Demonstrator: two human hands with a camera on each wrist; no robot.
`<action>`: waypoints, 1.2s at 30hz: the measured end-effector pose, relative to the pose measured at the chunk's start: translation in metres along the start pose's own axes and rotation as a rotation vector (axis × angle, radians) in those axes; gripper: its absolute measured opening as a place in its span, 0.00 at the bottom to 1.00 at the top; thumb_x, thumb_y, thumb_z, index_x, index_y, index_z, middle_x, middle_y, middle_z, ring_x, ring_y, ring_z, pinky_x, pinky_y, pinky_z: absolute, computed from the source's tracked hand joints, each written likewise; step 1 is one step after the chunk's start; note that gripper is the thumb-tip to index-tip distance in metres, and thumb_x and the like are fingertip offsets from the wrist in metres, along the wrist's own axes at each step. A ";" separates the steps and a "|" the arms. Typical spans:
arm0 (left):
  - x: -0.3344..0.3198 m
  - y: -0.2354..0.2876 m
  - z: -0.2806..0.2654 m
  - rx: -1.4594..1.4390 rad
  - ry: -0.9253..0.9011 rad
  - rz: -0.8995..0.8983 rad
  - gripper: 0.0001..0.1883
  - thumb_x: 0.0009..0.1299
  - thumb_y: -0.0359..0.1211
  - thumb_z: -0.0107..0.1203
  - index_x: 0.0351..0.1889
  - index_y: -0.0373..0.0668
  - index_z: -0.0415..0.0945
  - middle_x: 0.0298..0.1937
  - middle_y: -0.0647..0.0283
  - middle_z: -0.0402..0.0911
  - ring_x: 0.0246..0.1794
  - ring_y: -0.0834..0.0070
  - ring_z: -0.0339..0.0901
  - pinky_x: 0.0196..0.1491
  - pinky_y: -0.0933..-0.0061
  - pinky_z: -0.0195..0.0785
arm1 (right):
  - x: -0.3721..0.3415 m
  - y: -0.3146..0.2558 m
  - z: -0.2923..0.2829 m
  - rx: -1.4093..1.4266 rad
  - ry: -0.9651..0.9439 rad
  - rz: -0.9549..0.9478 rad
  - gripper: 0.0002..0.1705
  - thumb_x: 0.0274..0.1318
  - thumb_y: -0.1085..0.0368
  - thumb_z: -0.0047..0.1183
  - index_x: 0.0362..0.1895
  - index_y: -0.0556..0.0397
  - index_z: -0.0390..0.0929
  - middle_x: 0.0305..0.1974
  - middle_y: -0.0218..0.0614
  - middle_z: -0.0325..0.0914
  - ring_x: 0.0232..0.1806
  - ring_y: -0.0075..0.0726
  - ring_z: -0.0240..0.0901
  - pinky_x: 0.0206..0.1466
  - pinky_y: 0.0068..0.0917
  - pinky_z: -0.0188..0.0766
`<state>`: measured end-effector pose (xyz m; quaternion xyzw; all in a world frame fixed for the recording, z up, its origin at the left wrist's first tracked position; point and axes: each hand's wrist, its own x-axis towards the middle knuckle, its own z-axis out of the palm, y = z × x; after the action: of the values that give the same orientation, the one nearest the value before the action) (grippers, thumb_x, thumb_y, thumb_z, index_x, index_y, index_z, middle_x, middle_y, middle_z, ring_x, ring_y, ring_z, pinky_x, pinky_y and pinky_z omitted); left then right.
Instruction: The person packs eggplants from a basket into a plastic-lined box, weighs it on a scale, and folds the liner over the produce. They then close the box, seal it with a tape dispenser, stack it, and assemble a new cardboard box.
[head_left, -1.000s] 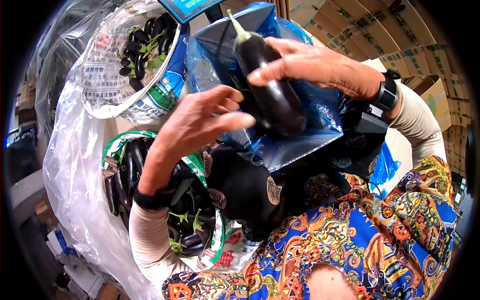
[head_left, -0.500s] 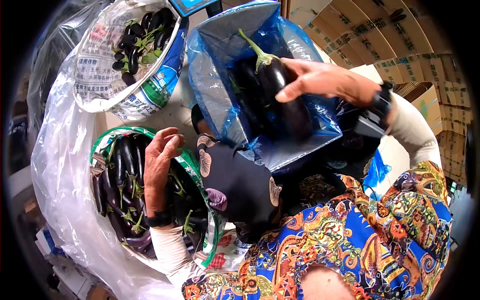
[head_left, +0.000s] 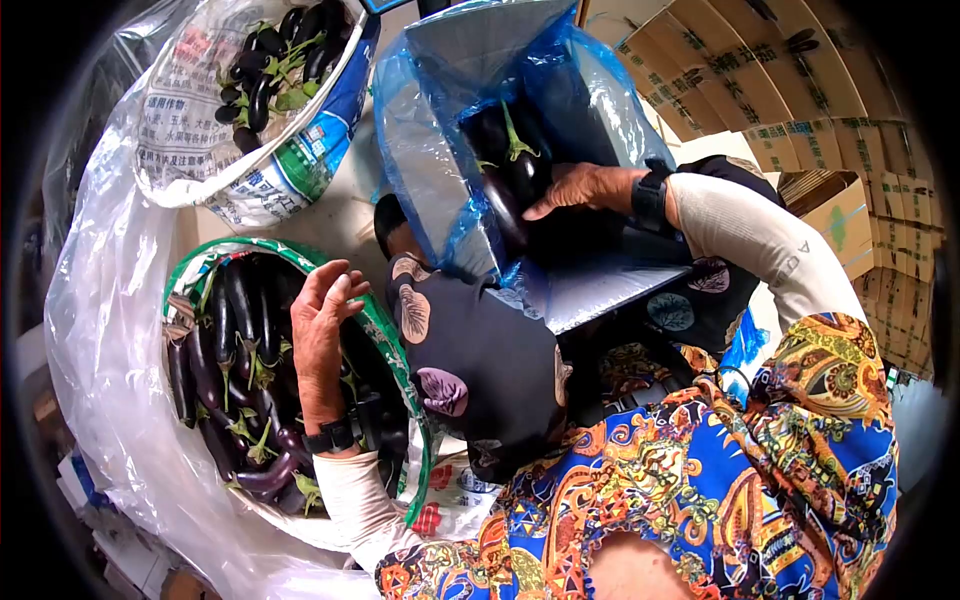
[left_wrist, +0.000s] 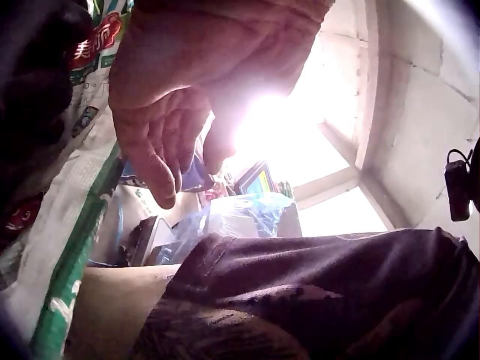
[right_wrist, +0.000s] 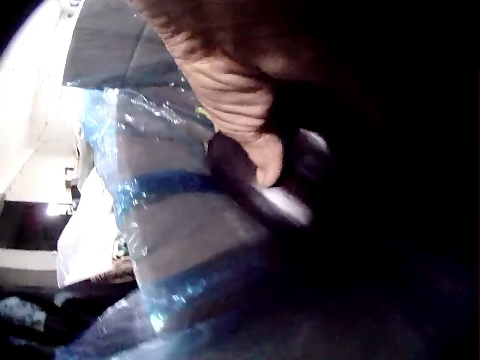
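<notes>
Down inside a box lined with a blue plastic bag [head_left: 415, 130], my right hand [head_left: 582, 190] grips a large dark eggplant [head_left: 528, 176], its green stem pointing away from me. The right wrist view shows the thumb pressed against the glossy skin of the eggplant [right_wrist: 244, 176]; the far fingers are lost in shadow. Other eggplants lie beside it in the box. My left hand [head_left: 320, 325] hovers at the rim of a green-edged sack [head_left: 385, 330] full of long eggplants [head_left: 240, 300]. Its fingers are loosely bent with nothing in them, as the left wrist view also shows.
A second white sack [head_left: 190, 150] holding smaller eggplants stands at the back left. Clear plastic sheeting [head_left: 100, 330] lies along the left side. Printed cardboard boxes [head_left: 740, 70] are stacked at the back right. My knee [head_left: 470, 350] is between the green-edged sack and the lined box.
My right hand has lowered the eggplant into the lined box. My left hand has left the box and moved back over the green-edged sack.
</notes>
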<state>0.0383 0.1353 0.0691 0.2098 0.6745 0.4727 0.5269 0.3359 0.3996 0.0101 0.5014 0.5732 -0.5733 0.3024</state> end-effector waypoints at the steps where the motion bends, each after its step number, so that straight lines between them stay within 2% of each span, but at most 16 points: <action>1: 0.001 0.000 0.000 0.006 -0.002 0.004 0.20 0.73 0.37 0.55 0.57 0.33 0.72 0.48 0.55 0.82 0.47 0.69 0.82 0.48 0.74 0.73 | 0.012 0.009 -0.003 0.013 0.008 0.069 0.53 0.36 0.47 0.77 0.64 0.62 0.68 0.66 0.51 0.65 0.69 0.55 0.60 0.67 0.51 0.63; 3: 0.002 -0.008 -0.002 -0.018 0.030 0.002 0.20 0.73 0.38 0.55 0.57 0.34 0.73 0.48 0.56 0.82 0.47 0.70 0.82 0.44 0.77 0.72 | 0.019 0.004 0.003 0.022 0.059 0.120 0.54 0.32 0.47 0.78 0.63 0.62 0.70 0.65 0.50 0.67 0.64 0.55 0.65 0.61 0.50 0.67; 6: 0.003 -0.012 -0.001 -0.060 0.089 -0.009 0.18 0.73 0.38 0.56 0.55 0.35 0.74 0.47 0.57 0.81 0.45 0.72 0.82 0.40 0.81 0.70 | 0.002 -0.015 0.007 -0.325 0.036 -0.036 0.44 0.33 0.47 0.76 0.52 0.65 0.77 0.48 0.49 0.78 0.46 0.50 0.75 0.44 0.36 0.71; 9: 0.003 -0.020 -0.003 -0.123 0.116 0.001 0.18 0.73 0.37 0.57 0.55 0.36 0.74 0.46 0.58 0.81 0.43 0.73 0.82 0.39 0.82 0.69 | -0.021 -0.028 0.005 -0.175 0.045 0.031 0.45 0.33 0.46 0.75 0.54 0.63 0.76 0.48 0.48 0.77 0.42 0.48 0.75 0.42 0.36 0.69; 14: 0.002 -0.018 -0.002 -0.160 0.124 -0.022 0.16 0.73 0.35 0.56 0.55 0.36 0.74 0.46 0.59 0.81 0.42 0.74 0.82 0.39 0.83 0.70 | -0.023 -0.031 0.006 0.002 -0.061 0.081 0.37 0.42 0.48 0.72 0.55 0.54 0.79 0.62 0.47 0.70 0.66 0.52 0.63 0.66 0.40 0.65; 17: -0.006 -0.011 -0.009 -0.226 0.140 -0.028 0.16 0.73 0.35 0.55 0.55 0.37 0.74 0.45 0.59 0.81 0.42 0.73 0.82 0.41 0.81 0.72 | -0.015 -0.018 0.004 -0.241 0.008 -0.049 0.39 0.39 0.46 0.73 0.55 0.54 0.79 0.62 0.47 0.70 0.66 0.50 0.63 0.65 0.39 0.65; 18: -0.011 -0.012 -0.020 -0.227 0.164 -0.007 0.16 0.73 0.35 0.55 0.55 0.37 0.74 0.46 0.58 0.81 0.43 0.72 0.82 0.42 0.80 0.73 | -0.022 -0.030 0.007 -0.230 0.007 0.024 0.42 0.38 0.43 0.73 0.55 0.55 0.79 0.61 0.47 0.71 0.63 0.50 0.66 0.62 0.41 0.67; 20: -0.029 -0.017 -0.048 -0.214 0.275 0.031 0.16 0.74 0.36 0.55 0.55 0.36 0.74 0.47 0.57 0.81 0.45 0.70 0.82 0.45 0.78 0.74 | 0.002 -0.010 0.004 -0.252 -0.092 -0.147 0.47 0.37 0.38 0.73 0.56 0.58 0.77 0.54 0.47 0.77 0.56 0.49 0.73 0.58 0.39 0.68; 21: -0.040 -0.020 -0.066 -0.202 0.347 0.010 0.18 0.74 0.37 0.54 0.56 0.35 0.73 0.47 0.56 0.81 0.45 0.70 0.82 0.46 0.77 0.75 | -0.010 -0.027 0.010 -0.415 0.025 -0.099 0.46 0.37 0.40 0.73 0.55 0.60 0.77 0.53 0.49 0.78 0.55 0.48 0.73 0.57 0.36 0.68; 24: -0.077 -0.032 -0.101 -0.124 0.519 -0.040 0.19 0.74 0.37 0.54 0.56 0.33 0.72 0.48 0.54 0.81 0.45 0.69 0.82 0.46 0.77 0.75 | -0.016 -0.033 0.015 -0.331 0.234 0.109 0.48 0.49 0.36 0.63 0.57 0.68 0.70 0.54 0.57 0.76 0.56 0.51 0.74 0.57 0.38 0.68; 28: -0.094 -0.072 -0.099 -0.138 0.471 -0.170 0.17 0.70 0.31 0.57 0.54 0.31 0.74 0.42 0.57 0.82 0.37 0.76 0.80 0.40 0.78 0.75 | -0.013 -0.027 0.008 -0.496 0.262 -0.053 0.46 0.53 0.36 0.59 0.56 0.68 0.70 0.51 0.59 0.77 0.54 0.53 0.75 0.55 0.39 0.69; 31: -0.070 -0.139 -0.089 0.452 0.340 -0.226 0.19 0.66 0.35 0.58 0.53 0.35 0.77 0.45 0.56 0.83 0.41 0.72 0.82 0.43 0.74 0.74 | -0.017 -0.035 0.003 -0.557 0.198 -0.053 0.45 0.54 0.35 0.57 0.53 0.69 0.72 0.48 0.60 0.78 0.52 0.54 0.76 0.54 0.40 0.69; 32: -0.062 -0.138 -0.077 0.563 0.288 -0.192 0.24 0.64 0.39 0.60 0.55 0.34 0.75 0.47 0.48 0.83 0.45 0.59 0.82 0.48 0.67 0.73 | 0.000 -0.015 -0.006 -0.557 0.203 -0.107 0.46 0.54 0.32 0.55 0.50 0.69 0.74 0.46 0.59 0.79 0.50 0.55 0.77 0.53 0.39 0.69; 33: -0.055 -0.133 -0.062 0.680 0.360 -0.177 0.30 0.61 0.43 0.62 0.57 0.33 0.73 0.48 0.42 0.81 0.50 0.47 0.79 0.54 0.60 0.70 | -0.003 -0.022 -0.006 -0.589 0.176 -0.063 0.46 0.53 0.31 0.55 0.49 0.69 0.75 0.46 0.59 0.79 0.49 0.54 0.77 0.53 0.39 0.70; 34: -0.043 -0.159 -0.057 0.808 0.491 -0.041 0.34 0.60 0.44 0.63 0.62 0.37 0.68 0.48 0.41 0.80 0.50 0.43 0.77 0.54 0.52 0.69 | -0.012 -0.033 -0.006 -0.618 0.156 -0.019 0.47 0.53 0.30 0.54 0.48 0.68 0.75 0.46 0.58 0.79 0.49 0.54 0.77 0.52 0.39 0.70; 36: -0.023 -0.160 -0.046 0.757 0.599 -0.120 0.35 0.58 0.43 0.66 0.60 0.37 0.67 0.49 0.41 0.80 0.50 0.42 0.76 0.54 0.51 0.69 | -0.024 -0.041 -0.003 -0.681 0.202 -0.008 0.48 0.52 0.27 0.53 0.46 0.67 0.77 0.45 0.57 0.79 0.48 0.53 0.77 0.51 0.39 0.69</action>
<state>0.0392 0.0239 -0.0565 0.2022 0.9319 0.2024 0.2228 0.3062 0.4036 0.0469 0.4238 0.7602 -0.2980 0.3919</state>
